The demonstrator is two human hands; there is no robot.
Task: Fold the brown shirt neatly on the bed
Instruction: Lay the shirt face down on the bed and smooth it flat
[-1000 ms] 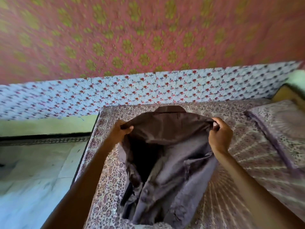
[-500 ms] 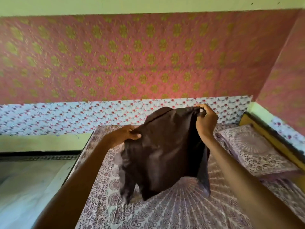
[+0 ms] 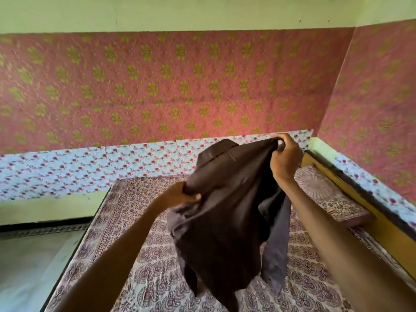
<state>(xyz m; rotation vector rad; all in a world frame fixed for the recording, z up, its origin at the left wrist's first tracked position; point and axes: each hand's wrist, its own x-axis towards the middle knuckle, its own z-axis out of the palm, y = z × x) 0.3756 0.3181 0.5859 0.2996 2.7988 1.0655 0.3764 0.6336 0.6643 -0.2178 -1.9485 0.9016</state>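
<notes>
The brown shirt (image 3: 227, 217) hangs in the air above the bed (image 3: 139, 266), held up by its shoulders with the collar at the top. My left hand (image 3: 180, 194) grips the left shoulder, lower down. My right hand (image 3: 284, 158) grips the right shoulder, raised higher, so the shirt tilts. The shirt's lower part and one sleeve dangle just over the patterned sheet.
A pillow (image 3: 324, 194) in matching print lies at the right end of the bed, against a yellow headboard (image 3: 360, 199). Floral-papered walls (image 3: 157, 86) close the far side and right. The floor (image 3: 29, 266) lies to the left of the bed's edge.
Both hands have lifted the shirt off the bed, the right hand rising higher than the left. The view has tilted upward, showing more wall.
</notes>
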